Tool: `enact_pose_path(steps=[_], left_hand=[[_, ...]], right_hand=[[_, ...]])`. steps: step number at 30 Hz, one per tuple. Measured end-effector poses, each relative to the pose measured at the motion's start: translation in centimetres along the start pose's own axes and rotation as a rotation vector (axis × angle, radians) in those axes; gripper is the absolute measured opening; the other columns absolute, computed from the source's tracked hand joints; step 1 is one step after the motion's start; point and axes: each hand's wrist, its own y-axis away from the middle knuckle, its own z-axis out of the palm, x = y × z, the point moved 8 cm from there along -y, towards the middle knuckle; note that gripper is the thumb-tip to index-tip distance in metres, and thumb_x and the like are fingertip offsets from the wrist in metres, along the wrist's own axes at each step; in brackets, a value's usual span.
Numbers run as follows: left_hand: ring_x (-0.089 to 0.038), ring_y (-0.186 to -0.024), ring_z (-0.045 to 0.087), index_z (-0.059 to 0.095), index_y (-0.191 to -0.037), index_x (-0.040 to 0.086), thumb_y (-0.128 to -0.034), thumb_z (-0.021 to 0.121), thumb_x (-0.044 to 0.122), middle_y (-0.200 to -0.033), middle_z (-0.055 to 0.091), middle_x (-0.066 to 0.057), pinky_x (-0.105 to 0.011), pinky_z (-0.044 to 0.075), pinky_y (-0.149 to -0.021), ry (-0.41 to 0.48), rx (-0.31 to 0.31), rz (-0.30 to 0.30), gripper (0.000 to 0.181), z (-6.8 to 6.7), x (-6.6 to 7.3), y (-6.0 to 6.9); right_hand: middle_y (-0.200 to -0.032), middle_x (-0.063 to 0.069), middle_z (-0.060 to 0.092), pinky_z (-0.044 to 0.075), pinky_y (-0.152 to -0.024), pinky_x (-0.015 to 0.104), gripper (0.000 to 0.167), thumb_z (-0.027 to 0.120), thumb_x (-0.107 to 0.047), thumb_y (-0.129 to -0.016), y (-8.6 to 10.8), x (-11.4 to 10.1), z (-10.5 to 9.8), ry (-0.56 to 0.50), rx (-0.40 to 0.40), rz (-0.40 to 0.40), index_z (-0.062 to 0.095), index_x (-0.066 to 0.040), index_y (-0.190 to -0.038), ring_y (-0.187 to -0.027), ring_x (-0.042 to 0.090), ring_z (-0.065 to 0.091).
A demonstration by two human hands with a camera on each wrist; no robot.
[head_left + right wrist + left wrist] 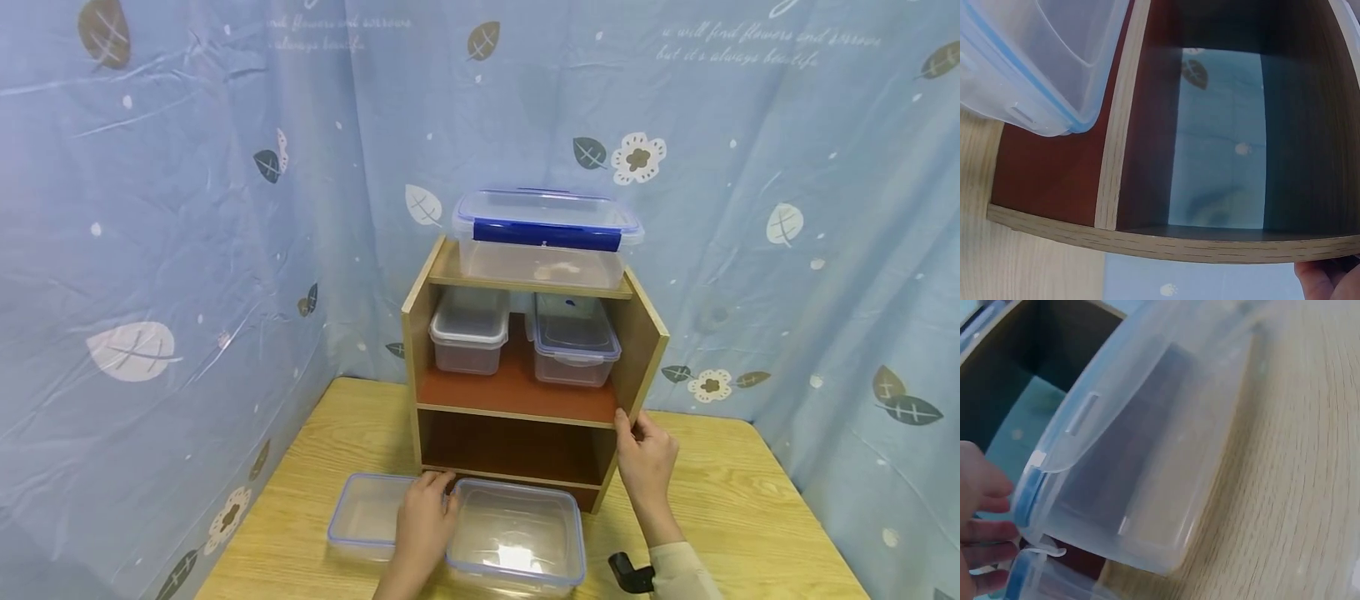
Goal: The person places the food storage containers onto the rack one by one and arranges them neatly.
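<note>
A wooden shelf unit (517, 412) with red-brown boards stands on the table. My right hand (648, 462) grips the front edge of its right side panel (647, 350), thumb on the inner side and fingers around the outside. Down at the front, my left hand (422, 521) reaches between two clear lidless-looking containers, a smaller one (363, 517) at left and a larger one (517, 533) at right. Its fingertips are by the lower shelf edge; in the left wrist view, its fingers (988, 531) lie beside a container's blue rim (1032, 494). Whether they touch it I cannot tell.
On the unit's top sits a clear box (547, 237) with a dark blue clasp. The upper compartment holds a white-rimmed box (468, 333) and a blue-rimmed box (576, 342). A blue patterned curtain (705, 167) hangs behind and beside the wooden table (720, 500).
</note>
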Motion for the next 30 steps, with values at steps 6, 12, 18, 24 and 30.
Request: enact_pose_path(steps=[6,12,18,24,30], left_hand=[[-0.03,-0.104,0.063,0.072,-0.107,0.008,-0.0831,0.074,0.026,-0.103,0.073,-0.01,-0.055,0.044,-0.086,-0.136,-0.056,0.096,0.03,1.6,0.6,0.5],[-0.03,-0.108,0.06,0.071,-0.11,0.011,-0.0845,0.072,0.027,-0.108,0.072,-0.01,-0.061,0.038,-0.09,-0.172,-0.052,0.157,0.03,1.8,1.3,1.0],[-0.029,-0.101,0.054,0.068,-0.115,0.006,-0.0846,0.072,0.029,-0.108,0.07,-0.013,-0.041,0.037,-0.08,-0.191,-0.111,0.177,0.039,1.8,1.9,1.5],[-0.021,-0.09,0.057,0.065,-0.12,0.001,-0.0855,0.071,0.032,-0.11,0.067,-0.015,-0.035,0.05,-0.077,-0.19,-0.19,0.151,0.046,1.6,2.1,2.4],[-0.025,-0.089,0.064,0.061,-0.125,0.0,-0.0836,0.073,0.037,-0.112,0.064,-0.016,-0.033,0.055,-0.066,-0.148,-0.285,0.094,0.057,1.2,2.5,3.4]], right_hand=[[-0.053,0.007,0.062,0.032,-0.042,0.015,0.022,0.069,-0.008,-0.085,0.1,-0.4,0.2,-0.01,0.005,-0.011,0.063,-0.009,-0.064,-0.045,-0.007,0.041],[-0.053,0.007,0.062,0.032,-0.042,0.017,0.021,0.068,-0.009,-0.086,0.2,-0.4,0.3,0.0,0.005,-0.001,0.064,-0.008,-0.065,-0.045,-0.005,0.04],[-0.055,0.008,0.064,0.032,-0.041,0.017,0.018,0.067,-0.011,-0.087,0.2,-0.2,0.3,0.004,0.0,0.02,0.067,-0.008,-0.07,-0.045,-0.005,0.041],[-0.053,0.007,0.062,0.03,-0.042,0.018,0.018,0.068,-0.011,-0.086,0.2,-0.1,0.2,0.014,0.005,0.028,0.066,-0.008,-0.068,-0.045,-0.004,0.039],[-0.054,0.007,0.063,0.031,-0.042,0.018,0.018,0.067,-0.011,-0.086,0.3,0.1,0.0,0.017,0.01,0.031,0.066,-0.008,-0.068,-0.045,-0.005,0.04]])
